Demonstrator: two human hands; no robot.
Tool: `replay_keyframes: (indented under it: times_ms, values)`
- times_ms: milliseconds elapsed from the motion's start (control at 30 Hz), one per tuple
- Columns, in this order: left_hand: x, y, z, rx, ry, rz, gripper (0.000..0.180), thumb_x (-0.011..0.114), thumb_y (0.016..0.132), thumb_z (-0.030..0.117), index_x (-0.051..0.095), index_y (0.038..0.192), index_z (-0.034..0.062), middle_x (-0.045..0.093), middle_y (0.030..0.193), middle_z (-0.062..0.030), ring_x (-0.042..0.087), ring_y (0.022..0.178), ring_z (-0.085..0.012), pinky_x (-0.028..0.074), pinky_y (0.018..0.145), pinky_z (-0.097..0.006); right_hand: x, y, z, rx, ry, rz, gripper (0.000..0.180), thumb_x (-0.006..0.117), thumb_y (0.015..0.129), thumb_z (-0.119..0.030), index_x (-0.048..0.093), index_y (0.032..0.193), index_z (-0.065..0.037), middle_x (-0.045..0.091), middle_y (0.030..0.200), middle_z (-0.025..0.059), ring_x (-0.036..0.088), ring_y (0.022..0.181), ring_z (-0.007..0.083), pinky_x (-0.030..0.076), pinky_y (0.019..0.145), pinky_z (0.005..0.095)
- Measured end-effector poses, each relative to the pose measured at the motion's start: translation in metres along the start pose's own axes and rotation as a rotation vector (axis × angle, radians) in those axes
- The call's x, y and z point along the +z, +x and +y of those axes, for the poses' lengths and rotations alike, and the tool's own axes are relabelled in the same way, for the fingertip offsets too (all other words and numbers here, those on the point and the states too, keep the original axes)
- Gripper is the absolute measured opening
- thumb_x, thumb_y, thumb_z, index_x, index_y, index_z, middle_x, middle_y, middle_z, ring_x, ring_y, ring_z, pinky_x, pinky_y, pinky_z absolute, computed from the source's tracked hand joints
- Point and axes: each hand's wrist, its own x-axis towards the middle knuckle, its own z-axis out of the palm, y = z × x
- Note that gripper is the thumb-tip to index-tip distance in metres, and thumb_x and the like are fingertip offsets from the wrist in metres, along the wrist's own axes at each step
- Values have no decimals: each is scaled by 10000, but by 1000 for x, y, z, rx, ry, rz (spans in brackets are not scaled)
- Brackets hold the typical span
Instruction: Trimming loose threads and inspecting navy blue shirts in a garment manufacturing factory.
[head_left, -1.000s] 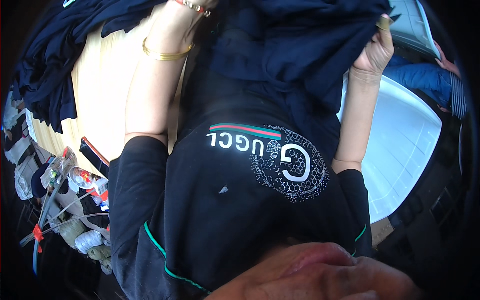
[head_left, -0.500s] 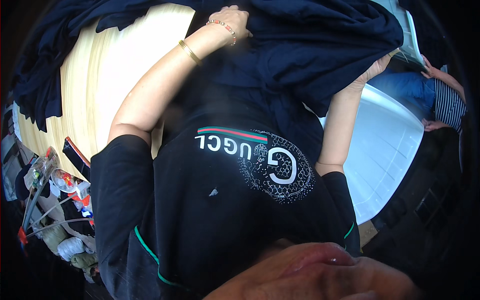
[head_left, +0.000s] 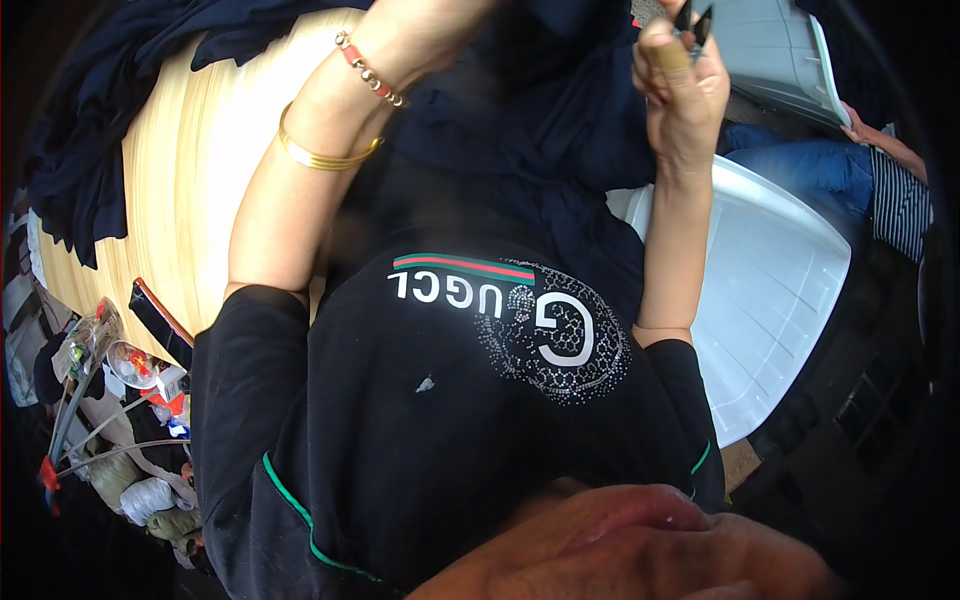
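Dark navy cloth point(head_left: 570, 120) hangs over the table edge and down in front of me. My right hand point(head_left: 685, 105) is raised at its right side, fingers closed around small thread snips point(head_left: 704, 26) whose two dark pointed blades stick up. A tan wrap covers one of its digits. Over the far part of the cloth is my left hand point(head_left: 435, 35), lifted toward the upper edge and blurred. Its fingers run out of the picture, so their grip is hidden. A beaded bracelet and a gold bangle circle that wrist.
A pale wood-grain table point(head_left: 180, 160) lies at the left, with more navy cloth point(head_left: 75, 170) draped over its far side. White plastic tubs point(head_left: 770, 300) stand at the right, near another person in a striped top point(head_left: 898, 205). Bags and mixed small items point(head_left: 130, 370) crowd the lower left.
My right hand has let go of the cloth's edge and come up, now showing the thread snips. My left hand has risen from the cloth toward the upper edge. The cloth at the right has dropped.
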Motion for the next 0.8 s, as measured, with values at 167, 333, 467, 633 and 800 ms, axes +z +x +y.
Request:
replay_keyframes:
  times_ms: [167, 333, 467, 633, 800]
  values:
    - [-8, 12, -21, -83, -127, -255, 270, 597, 1055, 326, 723, 1035, 88, 700, 1049, 7, 623, 1011, -70, 484, 869, -256, -18, 7, 16, 9, 123, 358, 165, 657, 998, -62, 620, 1142, 10, 658, 843, 0, 545, 609, 31, 389, 516, 169]
    - [-40, 13, -46, -133, 99, 47, 220, 643, 1013, 303, 709, 1099, 111, 713, 1084, -8, 647, 1065, -101, 511, 883, -272, -58, 4, 23, 32, 365, 165, 134, 599, 1031, -58, 626, 901, -76, 475, 660, -48, 349, 494, 37, 308, 477, 173]
    - [-119, 27, -124, -132, 485, 220, 175, 710, 956, 136, 699, 1103, 40, 705, 1037, -42, 618, 986, -104, 491, 873, -248, -67, 7, 29, 26, 489, 118, 156, 608, 1040, -119, 620, 886, -98, 445, 609, -70, 360, 496, 35, 301, 478, 169]
    - [-80, 13, -113, -50, 535, 33, 339, 696, 955, 46, 627, 1280, -22, 687, 1200, -113, 629, 1139, -180, 482, 1037, -315, -63, -1, 26, 20, 561, 69, 113, 623, 1011, -131, 642, 909, -86, 520, 655, -52, 457, 557, 55, 402, 550, 177]
    - [-50, 14, -100, 395, 900, -120, 473, 736, 857, 19, 619, 1316, 18, 624, 1279, -156, 596, 1240, -285, 471, 1079, -360, -53, -7, 26, 24, 483, 82, 117, 705, 980, -162, 705, 1005, -49, 598, 701, -51, 425, 502, 26, 348, 481, 165]
